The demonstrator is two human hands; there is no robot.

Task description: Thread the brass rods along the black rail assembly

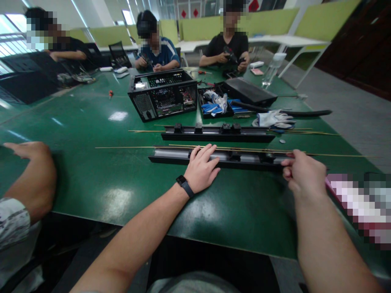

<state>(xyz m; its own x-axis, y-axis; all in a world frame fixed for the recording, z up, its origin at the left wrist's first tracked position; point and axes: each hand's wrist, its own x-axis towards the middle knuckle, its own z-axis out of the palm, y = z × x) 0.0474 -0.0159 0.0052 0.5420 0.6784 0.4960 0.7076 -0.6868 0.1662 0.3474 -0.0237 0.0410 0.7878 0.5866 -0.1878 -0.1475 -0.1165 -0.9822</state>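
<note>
My left hand [201, 169] lies with fingers stretched out across a long black channel bar [171, 156], its fingertips at the thin brass-coloured rods [128, 147] along the bar's far edge. At the bar's right end my right hand [307, 173] is closed, finger and thumb pinched at the rods; its other fingers curl under and partly hide that end. Small black blocks [234, 155] sit inside the bar's groove. Just beyond lies a second black channel bar [214, 136] with several dark blocks [198, 127] on it and more thin rods around its ends.
An open computer case [165, 95] stands farther back on the green table [91, 179]. Beside it are a tray with gloves [215, 101], a black panel [250, 90], a white glove [273, 119] and a bottle [273, 69]. Co-workers sit opposite; another person's arm [33, 175] is at left.
</note>
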